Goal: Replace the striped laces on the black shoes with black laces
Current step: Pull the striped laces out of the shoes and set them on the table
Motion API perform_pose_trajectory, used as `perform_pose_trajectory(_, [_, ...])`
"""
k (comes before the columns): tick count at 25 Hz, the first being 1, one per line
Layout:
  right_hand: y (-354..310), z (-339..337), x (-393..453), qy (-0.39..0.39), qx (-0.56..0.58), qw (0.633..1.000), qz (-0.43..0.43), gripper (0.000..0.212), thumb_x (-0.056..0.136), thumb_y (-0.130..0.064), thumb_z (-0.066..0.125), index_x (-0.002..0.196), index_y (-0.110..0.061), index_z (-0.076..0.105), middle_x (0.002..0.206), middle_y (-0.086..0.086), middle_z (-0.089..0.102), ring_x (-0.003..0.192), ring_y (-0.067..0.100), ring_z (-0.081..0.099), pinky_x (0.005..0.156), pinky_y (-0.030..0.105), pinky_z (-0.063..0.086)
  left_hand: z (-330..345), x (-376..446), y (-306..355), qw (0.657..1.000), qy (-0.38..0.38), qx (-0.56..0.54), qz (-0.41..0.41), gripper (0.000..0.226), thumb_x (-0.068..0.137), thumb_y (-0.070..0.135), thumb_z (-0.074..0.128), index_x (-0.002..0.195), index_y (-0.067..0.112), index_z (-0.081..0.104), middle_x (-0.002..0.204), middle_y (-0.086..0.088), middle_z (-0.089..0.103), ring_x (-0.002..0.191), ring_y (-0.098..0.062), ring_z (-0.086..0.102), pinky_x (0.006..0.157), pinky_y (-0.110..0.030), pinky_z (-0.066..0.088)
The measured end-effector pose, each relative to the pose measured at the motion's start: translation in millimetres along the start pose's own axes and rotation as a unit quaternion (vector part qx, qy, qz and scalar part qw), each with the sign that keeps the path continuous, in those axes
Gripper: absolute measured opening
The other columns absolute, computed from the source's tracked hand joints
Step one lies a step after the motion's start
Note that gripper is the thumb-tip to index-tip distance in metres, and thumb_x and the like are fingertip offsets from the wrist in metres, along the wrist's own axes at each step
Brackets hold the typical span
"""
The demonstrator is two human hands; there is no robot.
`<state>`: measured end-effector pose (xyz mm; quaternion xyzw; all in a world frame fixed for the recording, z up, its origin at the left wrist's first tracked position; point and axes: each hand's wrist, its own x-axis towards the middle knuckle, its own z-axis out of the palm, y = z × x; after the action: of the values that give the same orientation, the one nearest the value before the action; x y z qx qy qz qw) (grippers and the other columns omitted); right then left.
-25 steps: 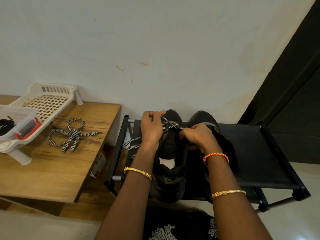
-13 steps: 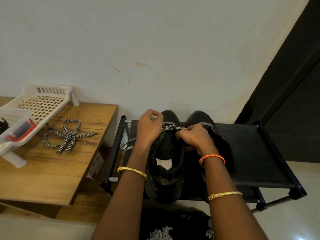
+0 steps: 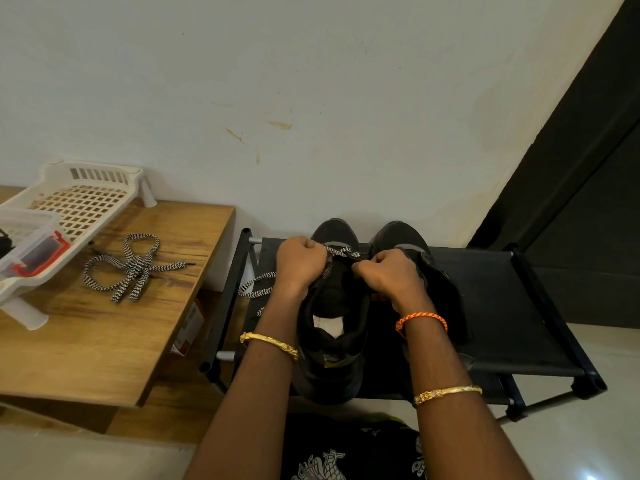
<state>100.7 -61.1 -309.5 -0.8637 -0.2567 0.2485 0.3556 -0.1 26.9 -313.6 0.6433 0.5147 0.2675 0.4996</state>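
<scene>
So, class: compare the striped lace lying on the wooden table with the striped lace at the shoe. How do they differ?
The lace on the table lies loose, free of any shoe and untouched; the lace at the shoe still crosses the left shoe, with the left hand and right hand gripping there. The table lace is bunched in loops; the shoe lace trails off to the left. Both share a black-and-white zigzag pattern.

No text can be read — no labels, no numbers.
</scene>
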Motion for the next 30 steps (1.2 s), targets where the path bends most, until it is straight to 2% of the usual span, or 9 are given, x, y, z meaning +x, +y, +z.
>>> perform_pose_trajectory(5, [0.6, -1.6, -0.1, 0.005, -0.011, 1.0, 0.009, 0.017, 0.07, -0.025, 0.065, 0.071, -0.007, 0.065, 0.067, 0.006, 0.061, 0.071, 0.024, 0.063, 0.072, 0.042, 0.058, -18.2, 12.0, -2.8, 0.974, 0.113, -0.173, -0.091, 0.027, 0.091, 0.001, 0.037, 0.111, -0.003, 0.054, 0.115, -0.017, 0.051, 0.078, -0.02, 0.057, 0.065, -0.025, 0.055])
perform_pose_trajectory(7, [0.8, -2.3, 0.5, 0.006, -0.019, 1.0, 0.009, 0.017, 0.07, -0.025, 0.065, 0.072, -0.008, 0.065, 0.068, 0.007, 0.061, 0.072, 0.026, 0.063, 0.072, 0.042, 0.057, -31.4, 15.7, -6.8, 0.952, 0.151, -0.25, -0.097, 0.026, 0.092, -0.002, 0.036, 0.112, 0.003, 0.051, 0.114, -0.015, 0.051, 0.078, -0.014, 0.055, 0.068, -0.027, 0.055])
perform_pose_trajectory(9, [0.5, -1.2, 1.4, 0.005, -0.018, 1.0, 0.008, 0.024, 0.071, -0.025, 0.065, 0.079, -0.003, 0.068, 0.075, 0.01, 0.065, 0.078, 0.028, 0.065, 0.073, 0.045, 0.058, -41.3, 9.3, -6.4, 0.948, 0.212, -0.222, -0.084, 0.018, 0.089, 0.001, 0.043, 0.101, 0.013, 0.047, 0.114, -0.013, 0.047, 0.076, -0.011, 0.051, 0.056, -0.019, 0.044])
perform_pose_trajectory(11, [-1.0, 1.0, 0.1, -0.001, -0.025, 1.0, -0.003, 0.023, 0.073, -0.026, 0.064, 0.087, -0.008, 0.067, 0.084, 0.008, 0.066, 0.082, 0.026, 0.063, 0.072, 0.04, 0.057, -42.4, 0.4, -6.2, 0.96, 0.236, -0.133, -0.066, 0.045, 0.085, 0.01, 0.056, 0.125, 0.014, 0.037, 0.131, -0.013, 0.035, 0.101, -0.02, 0.051, 0.072, -0.025, 0.049])
perform_pose_trajectory(14, [-6.6, 5.5, -3.3, 0.004, -0.036, 0.995, -0.089, 0.024, 0.079, -0.027, 0.062, 0.101, -0.019, 0.06, 0.094, 0.002, 0.062, 0.09, 0.022, 0.06, 0.077, 0.035, 0.051, -33.7, -17.8, 1.2, 0.99, 0.136, 0.027, -0.018, 0.076, 0.081, 0.031, 0.063, 0.143, 0.015, 0.024, 0.146, -0.008, 0.02, 0.132, -0.029, 0.03, 0.109, -0.049, 0.029])
perform_pose_trajectory(19, [-20.8, 14.6, 2.1, 0.021, -0.16, 0.951, -0.264, 0.03, 0.087, -0.011, 0.054, 0.114, -0.016, 0.066, 0.113, 0.012, 0.053, 0.106, 0.028, 0.052, 0.09, 0.041, 0.047, -14.3, -42.1, -1.4, 0.975, -0.076, 0.209, 0.024, 0.048, 0.082, 0.043, 0.053, 0.125, 0.022, 0.049, 0.133, -0.008, 0.034, 0.131, -0.029, 0.028, 0.104, -0.045, 0.024])
perform_pose_trajectory(23, [-21.0, 24.3, 2.9, 0.019, -0.233, 0.941, -0.245, 0.029, 0.089, -0.011, 0.054, 0.115, -0.016, 0.066, 0.119, 0.011, 0.046, 0.109, 0.029, 0.049, 0.088, 0.041, 0.048, -10.4, -39.0, -12.4, 0.973, -0.038, 0.22, 0.065, 0.034, 0.082, 0.018, 0.055, 0.115, 0.012, 0.058, 0.119, -0.017, 0.046, 0.118, -0.032, 0.04, 0.097, -0.04, 0.039])
perform_pose_trajectory(27, [-22.1, 29.5, 3.4, 0.078, -0.204, 0.948, -0.231, 0.018, 0.091, -0.018, 0.054, 0.096, -0.013, 0.071, 0.111, 0.01, 0.051, 0.095, 0.027, 0.057, 0.07, 0.032, 0.043, -2.8, -40.7, -13.1, 0.966, -0.014, 0.241, 0.09, 0.031, 0.089, 0.017, 0.049, 0.117, 0.013, 0.059, 0.116, -0.018, 0.047, 0.108, -0.035, 0.049, 0.088, -0.038, 0.041])
perform_pose_trajectory(30, [-19.3, 29.5, 4.2, 0.098, -0.103, 0.971, -0.193, 0.014, 0.087, -0.021, 0.061, 0.083, -0.016, 0.073, 0.105, 0.008, 0.061, 0.089, 0.028, 0.062, 0.074, 0.034, 0.051, -2.2, -42.3, -14.9, 0.968, 0.005, 0.234, 0.096, 0.034, 0.091, 0.014, 0.046, 0.122, 0.014, 0.058, 0.117, -0.018, 0.045, 0.106, -0.035, 0.051, 0.087, -0.037, 0.041])
